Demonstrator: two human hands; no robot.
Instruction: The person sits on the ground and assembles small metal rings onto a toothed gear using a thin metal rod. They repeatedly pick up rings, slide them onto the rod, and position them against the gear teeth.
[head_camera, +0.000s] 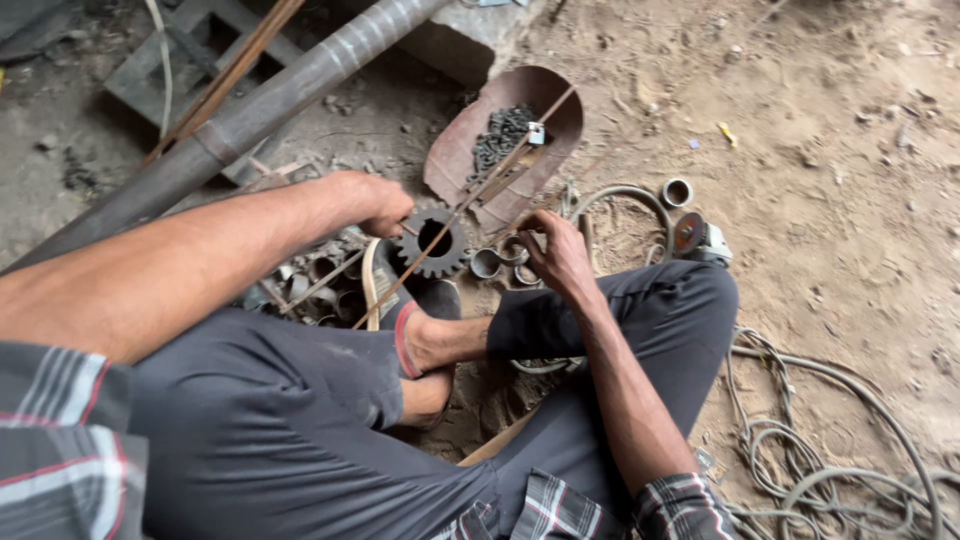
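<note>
Head view, workshop floor. Item: toothed gear wheel (433, 241), dark steel, round, coarse teeth around the rim, large open bore, lying flat on the dirt in front of the seated person's foot. Left hand (378, 203): fingers curled, touching the gear's upper-left edge; whether it clasps the gear cannot be told. Right hand (556, 254): closed over small metal rings (497, 262) just right of the gear. Thin rods (470, 196) cross over the gear. Rusty scoop (462, 150) of small dark parts lies beyond.
</note>
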